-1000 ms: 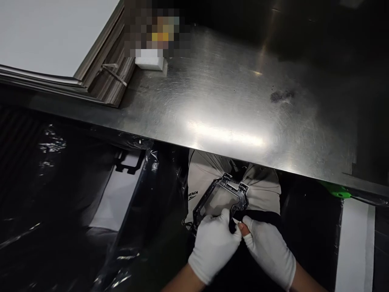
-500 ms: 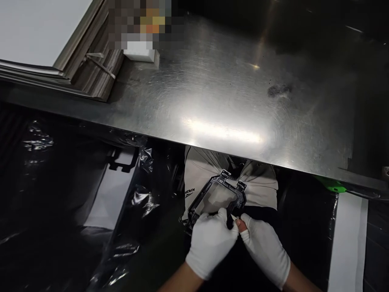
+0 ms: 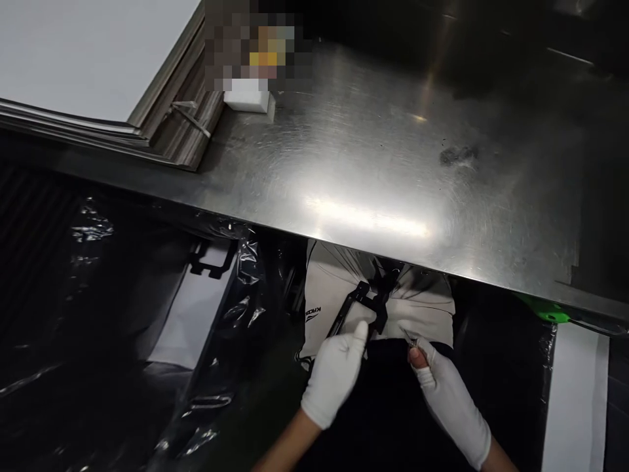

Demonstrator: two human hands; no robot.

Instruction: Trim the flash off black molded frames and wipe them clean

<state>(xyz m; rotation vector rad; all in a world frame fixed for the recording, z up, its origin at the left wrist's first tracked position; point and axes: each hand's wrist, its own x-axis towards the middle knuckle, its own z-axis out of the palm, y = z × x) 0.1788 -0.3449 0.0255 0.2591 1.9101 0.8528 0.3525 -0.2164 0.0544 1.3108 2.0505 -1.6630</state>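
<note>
In the head view, my left hand (image 3: 335,375), in a white glove, is closed around the lower end of a black frame (image 3: 380,317). The frame is tilted to a narrow angle above my lap, and its lower part is hidden by the glove. To the right, my right hand (image 3: 451,401) pinches a small pointed blade (image 3: 408,337); its thumb tip is bare. The blade points up and left, apart from the frame. Most of its handle is hidden in my fingers.
A metal table (image 3: 373,164) spans the view in front of me. On it are a stack of sheets (image 3: 162,131) and a white block (image 3: 247,96). At left, another black frame (image 3: 213,267) lies on white paper (image 3: 189,321) among black plastic. A green-handled tool (image 3: 553,313) sits at right.
My right hand has moved right with the blade, away from the frame. My left hand has tilted the frame, so it now looks narrower and darker.
</note>
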